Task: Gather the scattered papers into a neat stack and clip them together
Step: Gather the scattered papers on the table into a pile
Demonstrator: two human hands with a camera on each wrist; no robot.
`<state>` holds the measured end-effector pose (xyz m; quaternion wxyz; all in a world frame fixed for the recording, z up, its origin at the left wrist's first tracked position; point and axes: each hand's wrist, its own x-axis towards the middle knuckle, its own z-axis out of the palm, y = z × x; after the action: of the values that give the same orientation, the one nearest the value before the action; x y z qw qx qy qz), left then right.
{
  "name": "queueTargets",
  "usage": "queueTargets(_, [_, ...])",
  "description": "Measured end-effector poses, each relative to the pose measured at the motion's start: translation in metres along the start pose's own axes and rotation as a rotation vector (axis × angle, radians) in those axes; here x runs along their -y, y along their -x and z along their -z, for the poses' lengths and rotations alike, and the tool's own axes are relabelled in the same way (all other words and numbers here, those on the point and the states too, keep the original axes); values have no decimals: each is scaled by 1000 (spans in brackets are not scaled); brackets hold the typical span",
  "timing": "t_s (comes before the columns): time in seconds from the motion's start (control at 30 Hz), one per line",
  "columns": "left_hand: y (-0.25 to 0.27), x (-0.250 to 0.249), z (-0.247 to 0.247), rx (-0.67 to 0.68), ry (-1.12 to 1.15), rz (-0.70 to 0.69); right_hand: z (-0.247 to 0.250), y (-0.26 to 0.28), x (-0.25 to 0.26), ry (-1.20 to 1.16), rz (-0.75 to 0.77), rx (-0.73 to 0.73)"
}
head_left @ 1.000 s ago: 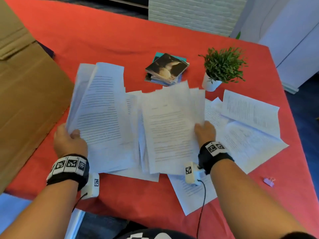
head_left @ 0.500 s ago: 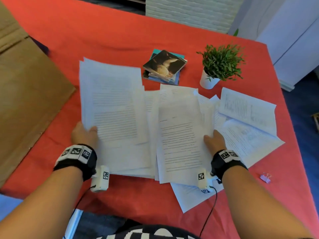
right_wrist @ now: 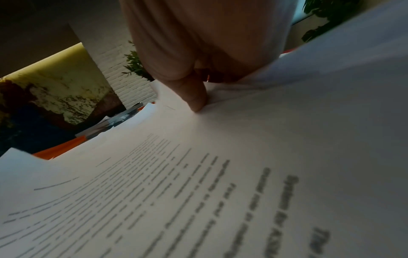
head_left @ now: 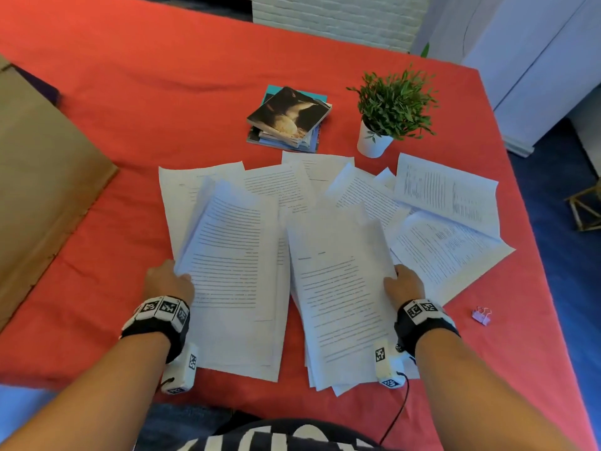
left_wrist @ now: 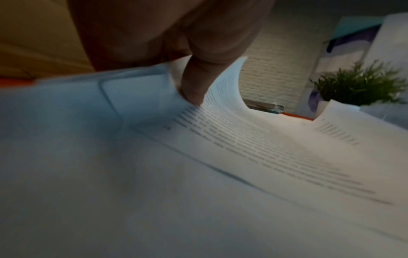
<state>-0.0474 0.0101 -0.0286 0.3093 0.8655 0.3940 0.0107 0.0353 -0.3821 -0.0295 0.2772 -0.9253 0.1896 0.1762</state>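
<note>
White printed papers lie spread over the red table. My left hand grips the left edge of a left bundle of papers, thumb on top, and its upper pages curl up. My right hand grips the right edge of a right bundle of papers, thumb pressing the top sheet. More loose sheets fan out at the right and behind. A small pink binder clip lies on the cloth to the right of my right wrist, apart from the papers.
A stack of photo cards or booklets and a small potted plant stand behind the papers. A large cardboard sheet covers the table's left side. The table's right edge drops to a blue floor.
Both hands pulled their bundles toward me and lower on the table. The left bundle dropped from a raised fan to near flat, and the two bundles now sit side by side.
</note>
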Motion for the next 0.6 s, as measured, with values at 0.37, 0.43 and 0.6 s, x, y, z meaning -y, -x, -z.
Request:
queueTargets(0.37, [13,8,5,100,29,-18,5,11,1,-72,65,153])
queueTargets(0.43, [17,4,8,40,111,10,12,12,4,-163,70,81])
queueTargets(0.6, [12,-8,41,-177,313,-46,39,7,0,-382,13,-36])
